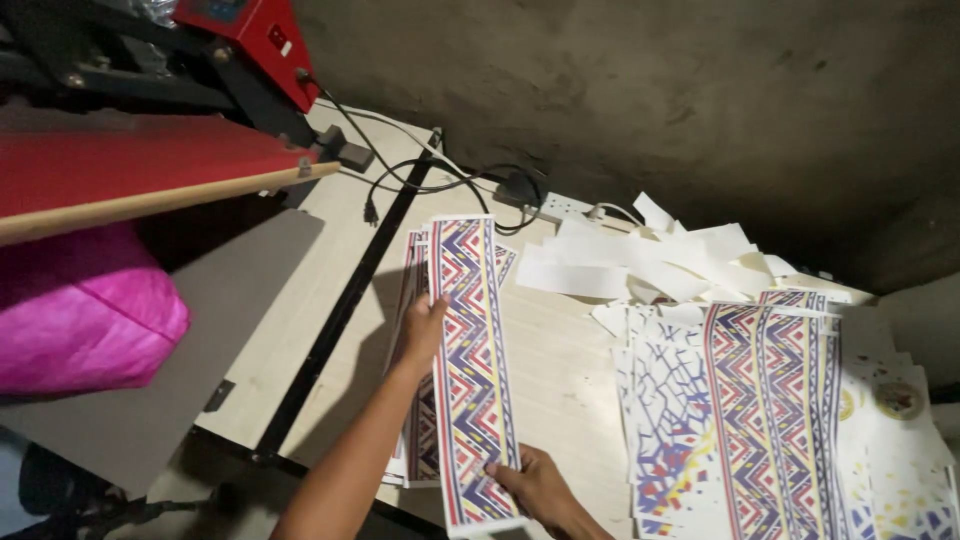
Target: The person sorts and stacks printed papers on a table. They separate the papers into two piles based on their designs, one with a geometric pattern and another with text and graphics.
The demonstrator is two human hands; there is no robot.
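A long printed paper strip (472, 370) with a red, blue and white zigzag pattern lies lengthwise on a small stack of like strips (420, 440) on the pale wooden table (560, 370), held at both ends so that it stays flat and lined up with those beneath. The left hand (422, 328) reaches forward with the forearm stretched out, its fingers curled over the strip's left edge near the far end. The right hand (535, 490) sits at the near end, fingers pressed down on the strip's corner; whether a thumb goes under is hard to tell. More patterned sheets (760, 420) and white offcuts (650, 260) lie to the right, a red heat press (150, 160) to the left.
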